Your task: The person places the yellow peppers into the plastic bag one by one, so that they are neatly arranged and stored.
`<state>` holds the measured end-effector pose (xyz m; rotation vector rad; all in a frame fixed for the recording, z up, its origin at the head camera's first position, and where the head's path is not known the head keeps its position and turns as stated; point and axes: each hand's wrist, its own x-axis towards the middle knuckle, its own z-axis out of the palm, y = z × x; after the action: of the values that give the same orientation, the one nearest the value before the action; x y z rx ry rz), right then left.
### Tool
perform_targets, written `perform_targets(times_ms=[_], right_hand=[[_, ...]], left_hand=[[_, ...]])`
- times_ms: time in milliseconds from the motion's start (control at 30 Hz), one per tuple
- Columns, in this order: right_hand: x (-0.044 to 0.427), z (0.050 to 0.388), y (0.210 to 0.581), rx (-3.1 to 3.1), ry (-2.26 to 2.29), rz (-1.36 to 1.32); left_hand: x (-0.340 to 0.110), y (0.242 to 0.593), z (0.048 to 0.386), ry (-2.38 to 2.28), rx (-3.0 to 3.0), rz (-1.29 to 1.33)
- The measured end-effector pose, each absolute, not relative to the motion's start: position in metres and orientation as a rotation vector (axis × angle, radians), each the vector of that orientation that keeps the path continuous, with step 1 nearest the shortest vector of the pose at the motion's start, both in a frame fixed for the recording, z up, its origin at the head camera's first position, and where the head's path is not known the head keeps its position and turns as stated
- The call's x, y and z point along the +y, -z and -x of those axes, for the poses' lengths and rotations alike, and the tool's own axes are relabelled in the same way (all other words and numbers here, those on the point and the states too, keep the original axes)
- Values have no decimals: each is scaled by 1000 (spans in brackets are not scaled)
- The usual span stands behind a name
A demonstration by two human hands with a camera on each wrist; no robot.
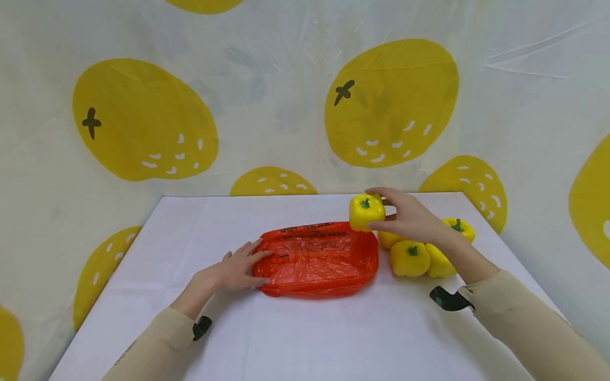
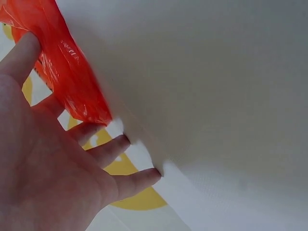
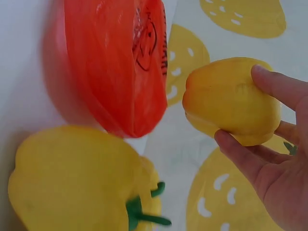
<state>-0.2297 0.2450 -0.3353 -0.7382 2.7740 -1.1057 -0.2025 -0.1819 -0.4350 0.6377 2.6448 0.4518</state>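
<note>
A yellow bell pepper (image 1: 366, 211) with a green stem is gripped between the thumb and fingers of my right hand (image 1: 405, 214). It is raised over the right rear edge of a red plastic bag (image 1: 316, 270), which lies spread on the table with dark print along its far side. My left hand (image 1: 238, 267) rests at the bag's left end. In the left wrist view its spread, fairly straight fingers touch the red plastic bag (image 2: 72, 72). The right wrist view shows the held bell pepper (image 3: 231, 103) apart from the bag (image 3: 110, 62).
Several more yellow bell peppers (image 1: 411, 259) sit grouped right of the bag, partly behind my right forearm. The table (image 1: 310, 338) has a white cover. Behind it hangs a pale curtain (image 1: 271, 116) printed with large yellow fruit.
</note>
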Motion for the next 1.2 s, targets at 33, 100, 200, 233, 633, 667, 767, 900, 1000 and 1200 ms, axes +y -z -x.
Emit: perform_targets(times_ms=[33,100,200,233,633,667,767,900,1000,1200], right_hand=[[241,231,337,2767,1108,741],[233,233,339,2757,1107,742],[222,234,342,2744,1119,762],[219,234,343,2742,1120,773],[181,237,365,2740,1081,807],[178,237,366,2740,1072,811],[171,236,372,2733,1047,827],[163,235,378,2732,1034,839],[159,235,382,2723,1046,830],[147,234,392,2692,1065,816]], left_hand=[[-182,435,202,-454,2643,-633],[-182,435,203,-451,2643,-628],[-182,435,204,-448,2645,-623],[-182,435,204,-447,2647,-626],[-181,434,204,-446,2653,-624],[-181,434,204,-446,2651,-623],[-180,435,204,-440,2644,-621],[-180,436,205,-442,2638,-611],[-179,436,206,-451,2634,-599],[-180,435,205,-448,2634,-595]])
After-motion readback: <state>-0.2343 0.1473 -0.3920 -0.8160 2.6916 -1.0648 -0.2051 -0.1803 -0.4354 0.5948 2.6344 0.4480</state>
